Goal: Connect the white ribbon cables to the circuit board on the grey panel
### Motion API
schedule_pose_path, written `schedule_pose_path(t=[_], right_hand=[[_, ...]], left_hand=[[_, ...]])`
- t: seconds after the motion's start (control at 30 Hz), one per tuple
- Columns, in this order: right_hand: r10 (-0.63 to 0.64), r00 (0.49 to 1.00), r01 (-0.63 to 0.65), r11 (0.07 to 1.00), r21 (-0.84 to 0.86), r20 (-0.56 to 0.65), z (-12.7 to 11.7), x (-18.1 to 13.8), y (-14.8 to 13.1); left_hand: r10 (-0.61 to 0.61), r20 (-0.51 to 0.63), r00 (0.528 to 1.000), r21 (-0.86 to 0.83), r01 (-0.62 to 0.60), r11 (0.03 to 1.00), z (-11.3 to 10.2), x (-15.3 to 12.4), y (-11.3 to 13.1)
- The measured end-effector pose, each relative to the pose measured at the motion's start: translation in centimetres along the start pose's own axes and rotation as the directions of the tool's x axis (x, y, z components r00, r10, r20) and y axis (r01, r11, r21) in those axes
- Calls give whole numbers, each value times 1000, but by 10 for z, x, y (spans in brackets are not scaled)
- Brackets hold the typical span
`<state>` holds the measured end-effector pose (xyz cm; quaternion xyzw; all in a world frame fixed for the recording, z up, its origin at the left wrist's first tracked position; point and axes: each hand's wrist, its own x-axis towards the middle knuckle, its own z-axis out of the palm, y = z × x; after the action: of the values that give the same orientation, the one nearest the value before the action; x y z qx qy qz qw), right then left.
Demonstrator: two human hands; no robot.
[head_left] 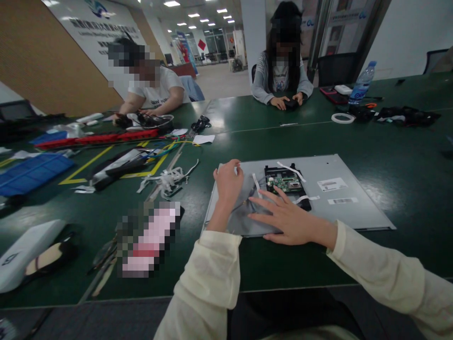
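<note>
In the head view a flat grey metal panel (pixel 332 203), like the back of a display, lies on the table in front of me. On it sits a black plastic frame (pixel 305 202) holding a green circuit board (pixel 288 183), with white tape strips (pixel 292 171) around it and thin dark cables (pixel 252 191) to its left. My left hand (pixel 228 186) is closed at the panel's far left corner; whatever its curled fingers hold is hidden. Spread over the panel just below the board, my right hand (pixel 290 219) is open, its fingertips near the cables and frame.
Left of the panel are a crumpled heap of white strips (pixel 168 182), a pixelated phone-like item (pixel 152 241), a white case (pixel 28 250) and a blue tray (pixel 33 172). Two people sit across the green table (pixel 240 137). A water bottle (pixel 363 84) and tape roll (pixel 342 117) stand far right.
</note>
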<state>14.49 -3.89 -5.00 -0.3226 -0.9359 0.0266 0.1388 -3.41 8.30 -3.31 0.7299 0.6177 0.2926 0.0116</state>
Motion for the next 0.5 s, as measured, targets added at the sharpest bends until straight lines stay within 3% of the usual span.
schedule_pose_path(t=[0.27,0.5], right_hand=[[159,982,-170,978,-119,-101,11,5,26],[385,904,-419,882,-213,-184,15,-3,76]], left_hand=[[0,-26,1000,-9,0,1000,2,-2,-3],[19,13,1000,17,-19,1000,3,-1,-5]])
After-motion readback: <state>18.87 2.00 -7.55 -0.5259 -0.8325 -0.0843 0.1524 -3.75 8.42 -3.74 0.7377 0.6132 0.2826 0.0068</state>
